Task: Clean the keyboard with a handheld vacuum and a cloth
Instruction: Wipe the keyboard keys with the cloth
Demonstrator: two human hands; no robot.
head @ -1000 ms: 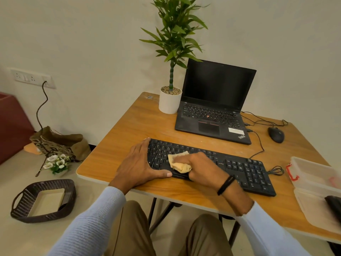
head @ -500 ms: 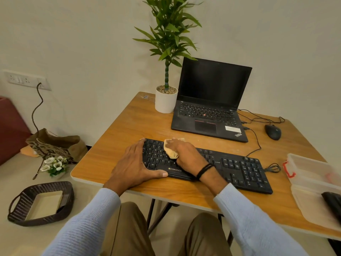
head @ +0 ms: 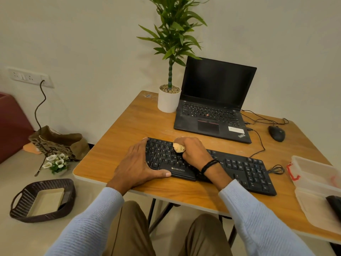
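Note:
A black keyboard [head: 245,170] lies across the front of the wooden table [head: 129,130]. My right hand [head: 195,152] grips a bunched tan cloth [head: 178,147] and presses it on the upper rows of keys at the keyboard's left half. My left hand [head: 136,165] rests on the keyboard's left end, fingers along the side and thumb stretched along its front edge. A dark object at the far right edge [head: 335,204], lying on a plastic lid, is mostly cut off by the frame.
An open laptop [head: 212,115], a potted plant [head: 168,100] and a wired mouse [head: 276,133] stand behind the keyboard. A clear plastic box [head: 313,174] and its lid [head: 311,209] sit at the right. A basket [head: 24,209], bag and flowers lie on the floor at left.
My right hand has carried the cloth from the keyboard's front rows up to the top rows. My left hand has stayed on the keyboard's left end.

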